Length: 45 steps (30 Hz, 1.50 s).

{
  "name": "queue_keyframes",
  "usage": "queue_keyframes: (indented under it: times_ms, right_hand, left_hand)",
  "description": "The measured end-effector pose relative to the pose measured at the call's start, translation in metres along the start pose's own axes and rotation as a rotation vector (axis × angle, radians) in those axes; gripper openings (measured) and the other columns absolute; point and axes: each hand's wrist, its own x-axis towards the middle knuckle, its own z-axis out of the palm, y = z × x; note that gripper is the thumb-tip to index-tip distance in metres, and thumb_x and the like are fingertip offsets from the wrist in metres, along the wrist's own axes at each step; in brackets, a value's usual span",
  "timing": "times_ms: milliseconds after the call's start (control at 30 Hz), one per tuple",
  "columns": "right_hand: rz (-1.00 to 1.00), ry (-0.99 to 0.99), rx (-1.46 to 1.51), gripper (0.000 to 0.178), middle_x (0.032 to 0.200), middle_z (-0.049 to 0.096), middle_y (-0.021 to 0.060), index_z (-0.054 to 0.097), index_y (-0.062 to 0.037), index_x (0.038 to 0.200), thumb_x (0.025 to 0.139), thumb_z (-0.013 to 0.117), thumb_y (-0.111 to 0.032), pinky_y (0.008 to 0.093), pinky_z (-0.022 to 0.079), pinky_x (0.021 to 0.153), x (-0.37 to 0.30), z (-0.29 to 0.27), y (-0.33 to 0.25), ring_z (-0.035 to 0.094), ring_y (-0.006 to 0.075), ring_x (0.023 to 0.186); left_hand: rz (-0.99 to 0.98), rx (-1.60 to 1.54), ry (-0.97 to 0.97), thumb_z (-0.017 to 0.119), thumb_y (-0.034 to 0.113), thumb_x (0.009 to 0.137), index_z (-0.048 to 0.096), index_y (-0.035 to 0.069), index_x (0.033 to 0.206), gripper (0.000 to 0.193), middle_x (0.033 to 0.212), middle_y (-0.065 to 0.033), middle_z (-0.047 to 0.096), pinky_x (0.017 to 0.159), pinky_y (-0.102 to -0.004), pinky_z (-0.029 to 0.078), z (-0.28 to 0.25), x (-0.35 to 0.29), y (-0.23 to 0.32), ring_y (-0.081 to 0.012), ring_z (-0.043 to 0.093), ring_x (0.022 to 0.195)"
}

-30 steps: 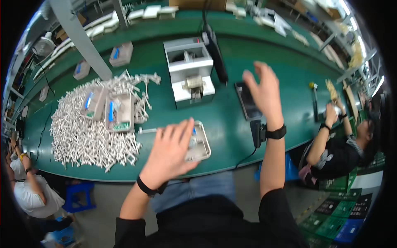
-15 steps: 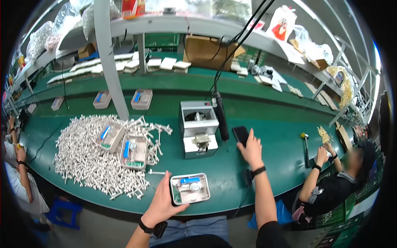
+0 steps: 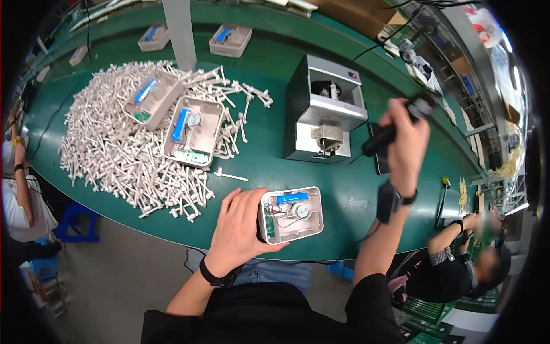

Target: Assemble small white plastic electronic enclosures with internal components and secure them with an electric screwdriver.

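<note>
My left hand (image 3: 238, 226) grips the left side of a whitish plastic housing (image 3: 314, 228) at the table's near edge. Inside the housing lie a blue battery cell, a round silver motor, wires and a green circuit board. My right hand (image 3: 408, 146) is closed around a black electric screwdriver (image 3: 380, 139), its thin bit pointing down and left beside the screw feeder (image 3: 326, 117). That feeder is a grey and black box with a small red light. Under the screwdriver, a black phone (image 3: 380, 165) lies partly hidden.
White plastic pieces (image 3: 114, 132) form a large pile at left, with two similar housings (image 3: 197, 129) on it. More housings (image 3: 230, 41) stand farther back, near a grey post (image 3: 179, 34). A hammer (image 3: 443, 200) and a co-worker (image 3: 452, 269) are at right; another person sits far left.
My right hand has left the phone and taken hold of the screwdriver, which was standing upright beside the feeder. My left hand still holds the housing. The view has tilted downward.
</note>
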Motion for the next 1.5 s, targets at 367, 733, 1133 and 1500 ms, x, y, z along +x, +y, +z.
queue_keyframes:
  times_ms: [367, 733, 1133, 1500]
  right_hand:
    - [-0.415, -0.219, 0.466, 0.019, 0.069, 0.056, 0.0088, 0.057, -0.0018, 0.115, 0.105, 0.065, -0.016, 0.0387, 0.052, 0.053, -0.041, 0.066, -0.043, 0.052, 0.0178, 0.05]
    - [-0.277, -0.396, 0.584, 0.036, 0.075, 0.057, 0.0071, 0.052, -0.0069, 0.117, 0.106, 0.069, -0.037, 0.0375, 0.048, 0.052, -0.112, 0.061, -0.073, 0.051, 0.0169, 0.053]
    - [-0.149, -0.438, 0.499, 0.046, 0.074, 0.058, 0.0082, 0.046, -0.009, 0.114, 0.1, 0.077, -0.039, 0.0366, 0.048, 0.052, -0.153, 0.099, -0.04, 0.053, 0.0186, 0.054]
    - [-0.159, -0.374, 0.502, 0.045, 0.067, 0.05, 0.0044, 0.043, -0.0089, 0.11, 0.103, 0.074, -0.041, 0.0334, 0.044, 0.048, -0.155, 0.112, -0.032, 0.046, 0.0154, 0.049]
  left_hand:
    - [-0.02, -0.07, 0.013, 0.099, 0.041, 0.063, 0.052, 0.001, 0.143, 0.101, 0.129, -0.0153, 0.065, 0.117, -0.054, 0.04, 0.001, 0.003, -0.007, -0.0326, 0.064, 0.121]
    - [-0.018, -0.105, 0.027, 0.098, 0.04, 0.063, 0.052, 0.002, 0.145, 0.101, 0.128, -0.0149, 0.065, 0.118, -0.0521, 0.04, 0.003, 0.001, -0.008, -0.0328, 0.064, 0.12]
    - [-0.028, -0.141, 0.023, 0.096, 0.037, 0.064, 0.051, 0.002, 0.145, 0.099, 0.129, -0.013, 0.063, 0.12, -0.0518, 0.039, 0.0, -0.003, -0.008, -0.0315, 0.062, 0.121]
    - [0.054, -0.014, 0.045, 0.097, 0.036, 0.063, 0.051, 0.0, 0.146, 0.102, 0.126, -0.0123, 0.061, 0.115, -0.0496, 0.042, -0.007, 0.002, -0.002, -0.0318, 0.062, 0.117]
